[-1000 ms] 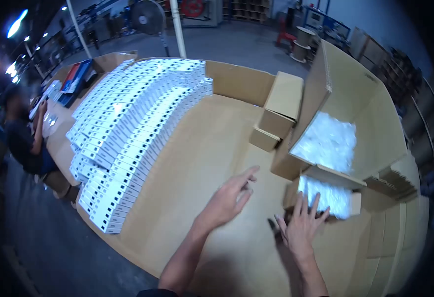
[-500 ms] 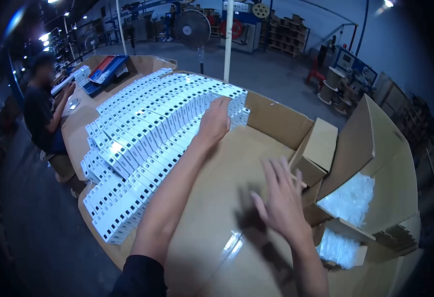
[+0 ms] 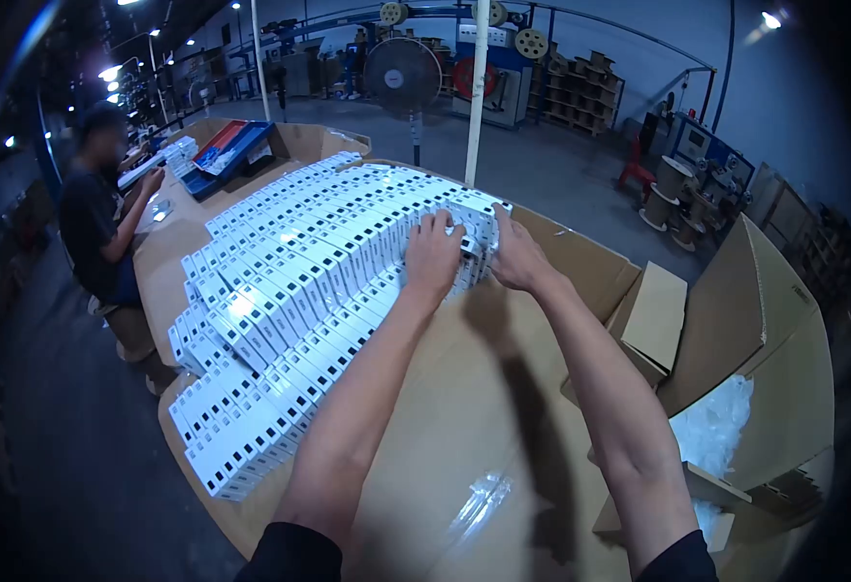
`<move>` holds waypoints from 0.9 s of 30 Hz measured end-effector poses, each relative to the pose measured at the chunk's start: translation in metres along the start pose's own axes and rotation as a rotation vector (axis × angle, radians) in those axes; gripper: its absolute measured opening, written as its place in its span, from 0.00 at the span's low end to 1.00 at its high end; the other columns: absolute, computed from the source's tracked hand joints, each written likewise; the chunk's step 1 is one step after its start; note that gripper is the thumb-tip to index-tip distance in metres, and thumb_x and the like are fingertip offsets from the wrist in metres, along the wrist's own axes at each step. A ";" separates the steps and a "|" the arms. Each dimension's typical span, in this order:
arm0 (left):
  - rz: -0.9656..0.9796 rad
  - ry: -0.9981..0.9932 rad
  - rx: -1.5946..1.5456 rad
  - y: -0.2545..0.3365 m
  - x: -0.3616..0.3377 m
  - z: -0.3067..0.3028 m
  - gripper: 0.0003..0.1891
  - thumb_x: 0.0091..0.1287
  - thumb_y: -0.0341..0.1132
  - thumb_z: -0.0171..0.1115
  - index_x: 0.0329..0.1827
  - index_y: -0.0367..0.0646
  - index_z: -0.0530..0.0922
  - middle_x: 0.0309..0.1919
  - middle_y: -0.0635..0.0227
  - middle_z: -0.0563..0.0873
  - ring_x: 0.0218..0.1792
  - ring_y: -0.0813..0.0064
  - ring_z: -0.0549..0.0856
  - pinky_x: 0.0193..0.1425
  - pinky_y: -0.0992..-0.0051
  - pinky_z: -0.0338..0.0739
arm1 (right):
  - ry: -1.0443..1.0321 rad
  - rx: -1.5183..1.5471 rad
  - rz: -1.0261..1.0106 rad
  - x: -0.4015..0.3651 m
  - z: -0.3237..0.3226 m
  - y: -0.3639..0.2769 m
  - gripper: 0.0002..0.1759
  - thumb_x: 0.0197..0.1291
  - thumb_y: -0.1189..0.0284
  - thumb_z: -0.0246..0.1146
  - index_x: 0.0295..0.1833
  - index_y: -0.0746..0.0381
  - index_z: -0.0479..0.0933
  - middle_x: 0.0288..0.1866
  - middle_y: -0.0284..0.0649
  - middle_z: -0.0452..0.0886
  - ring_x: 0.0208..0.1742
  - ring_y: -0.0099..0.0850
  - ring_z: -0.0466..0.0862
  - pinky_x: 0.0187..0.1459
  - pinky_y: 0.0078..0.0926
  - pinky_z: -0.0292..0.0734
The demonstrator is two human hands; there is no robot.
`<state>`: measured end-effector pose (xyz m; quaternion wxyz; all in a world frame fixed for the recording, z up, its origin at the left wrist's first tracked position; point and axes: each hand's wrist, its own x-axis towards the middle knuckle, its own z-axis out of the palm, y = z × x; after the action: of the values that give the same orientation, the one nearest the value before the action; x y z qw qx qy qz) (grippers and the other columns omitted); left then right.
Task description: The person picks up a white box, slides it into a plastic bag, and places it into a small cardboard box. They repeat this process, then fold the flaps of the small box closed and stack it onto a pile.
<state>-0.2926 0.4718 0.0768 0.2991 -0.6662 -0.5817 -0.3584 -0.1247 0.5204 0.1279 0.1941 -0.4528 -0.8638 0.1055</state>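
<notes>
Many small white boxes with dark square marks stand packed in long stepped rows on the cardboard-covered table. At the far right end of the rows, my left hand has its fingers curled over several white boxes. My right hand presses against the outer end of the same group, thumb and fingers around its edge. Between the two hands, a few of these boxes show; the fingertips are partly hidden behind them.
An upright cardboard wall edges the table behind my right hand. To the right stand a closed carton and an open carton with clear plastic bags. A co-worker sits at the left near a blue tray.
My right hand has moved from over the bare tabletop up to the end of the box rows. My left hand stays at the boxes, its fingers now curled over them. The view has shifted slightly.
</notes>
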 end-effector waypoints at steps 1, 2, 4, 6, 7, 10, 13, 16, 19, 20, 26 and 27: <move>-0.013 -0.021 -0.023 0.000 -0.004 -0.001 0.17 0.61 0.25 0.63 0.53 0.47 0.84 0.53 0.64 0.80 0.56 0.58 0.79 0.60 0.58 0.74 | 0.011 0.001 -0.020 -0.003 0.003 0.005 0.51 0.60 0.72 0.64 0.86 0.63 0.45 0.81 0.55 0.64 0.82 0.50 0.64 0.78 0.50 0.65; -0.024 -0.041 -0.045 0.000 -0.006 -0.003 0.19 0.60 0.23 0.64 0.55 0.47 0.83 0.55 0.62 0.80 0.58 0.55 0.78 0.62 0.56 0.73 | 0.025 0.002 -0.040 -0.006 0.005 0.009 0.51 0.61 0.71 0.65 0.86 0.63 0.45 0.81 0.55 0.64 0.82 0.51 0.64 0.78 0.50 0.65; -0.054 0.026 -0.155 0.010 -0.010 -0.024 0.17 0.59 0.23 0.67 0.52 0.43 0.82 0.57 0.57 0.79 0.59 0.51 0.78 0.64 0.54 0.73 | 0.068 0.089 -0.097 -0.019 0.005 0.007 0.47 0.65 0.68 0.63 0.85 0.65 0.49 0.82 0.57 0.63 0.82 0.54 0.64 0.79 0.49 0.64; -0.092 0.077 -0.293 0.024 -0.015 -0.048 0.17 0.59 0.22 0.69 0.52 0.41 0.81 0.58 0.54 0.79 0.60 0.49 0.78 0.65 0.54 0.73 | 0.065 0.248 -0.119 -0.039 -0.001 0.004 0.44 0.68 0.67 0.62 0.84 0.65 0.52 0.82 0.58 0.62 0.82 0.56 0.63 0.79 0.48 0.63; -0.119 0.096 -0.416 0.029 -0.019 -0.057 0.16 0.60 0.22 0.67 0.51 0.38 0.80 0.58 0.50 0.79 0.58 0.44 0.79 0.64 0.55 0.75 | 0.041 0.391 -0.107 -0.051 -0.007 -0.003 0.41 0.72 0.62 0.61 0.84 0.64 0.54 0.82 0.61 0.62 0.80 0.59 0.67 0.79 0.46 0.62; -0.186 0.113 -0.570 0.054 -0.038 -0.091 0.19 0.58 0.18 0.67 0.54 0.33 0.78 0.56 0.51 0.79 0.54 0.53 0.85 0.58 0.59 0.80 | -0.091 1.125 0.119 -0.110 -0.031 -0.044 0.40 0.77 0.56 0.61 0.85 0.60 0.55 0.65 0.50 0.78 0.54 0.33 0.85 0.51 0.27 0.82; -0.123 0.150 -0.546 0.098 -0.063 -0.155 0.23 0.49 0.17 0.76 0.49 0.35 0.79 0.45 0.59 0.81 0.46 0.61 0.84 0.51 0.65 0.80 | 0.049 1.375 -0.093 -0.152 -0.022 -0.039 0.27 0.75 0.66 0.66 0.75 0.55 0.71 0.49 0.38 0.79 0.44 0.22 0.80 0.38 0.22 0.80; -0.156 -0.094 -0.780 0.132 -0.095 -0.214 0.24 0.47 0.21 0.84 0.43 0.37 0.77 0.46 0.61 0.79 0.47 0.67 0.83 0.51 0.71 0.81 | -0.060 1.280 0.031 -0.236 -0.049 -0.034 0.16 0.73 0.71 0.65 0.63 0.59 0.81 0.48 0.38 0.83 0.49 0.24 0.82 0.45 0.22 0.79; -0.270 -0.344 -1.372 0.159 -0.107 -0.247 0.20 0.59 0.32 0.82 0.44 0.37 0.77 0.45 0.63 0.80 0.38 0.76 0.86 0.42 0.77 0.85 | -0.048 0.933 -0.103 -0.333 -0.101 -0.016 0.10 0.70 0.75 0.65 0.53 0.61 0.86 0.49 0.38 0.87 0.48 0.28 0.84 0.51 0.28 0.79; -0.361 -0.418 -1.498 0.168 -0.111 -0.251 0.18 0.62 0.34 0.79 0.45 0.36 0.78 0.43 0.63 0.81 0.34 0.76 0.86 0.41 0.77 0.85 | -0.116 0.915 -0.097 -0.365 -0.121 -0.010 0.09 0.69 0.76 0.65 0.51 0.62 0.86 0.48 0.38 0.88 0.48 0.29 0.85 0.52 0.29 0.79; 0.150 -0.447 -1.223 0.318 -0.038 -0.243 0.04 0.69 0.26 0.69 0.39 0.34 0.83 0.28 0.59 0.84 0.28 0.67 0.84 0.35 0.69 0.78 | 0.344 0.398 0.131 -0.477 -0.228 0.022 0.17 0.64 0.85 0.56 0.49 0.60 0.87 0.45 0.46 0.87 0.47 0.38 0.85 0.52 0.32 0.78; 0.228 -0.474 -1.132 0.337 -0.026 -0.222 0.05 0.68 0.25 0.69 0.41 0.34 0.82 0.31 0.56 0.84 0.31 0.63 0.85 0.38 0.66 0.79 | 0.431 0.286 0.203 -0.480 -0.235 0.031 0.16 0.66 0.84 0.55 0.49 0.60 0.87 0.44 0.47 0.86 0.46 0.39 0.84 0.52 0.32 0.77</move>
<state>0.0101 0.2279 0.1869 -0.2010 -0.8408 -0.2772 -0.4194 0.2464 0.1445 0.2139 0.4236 -0.5171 -0.7291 0.1466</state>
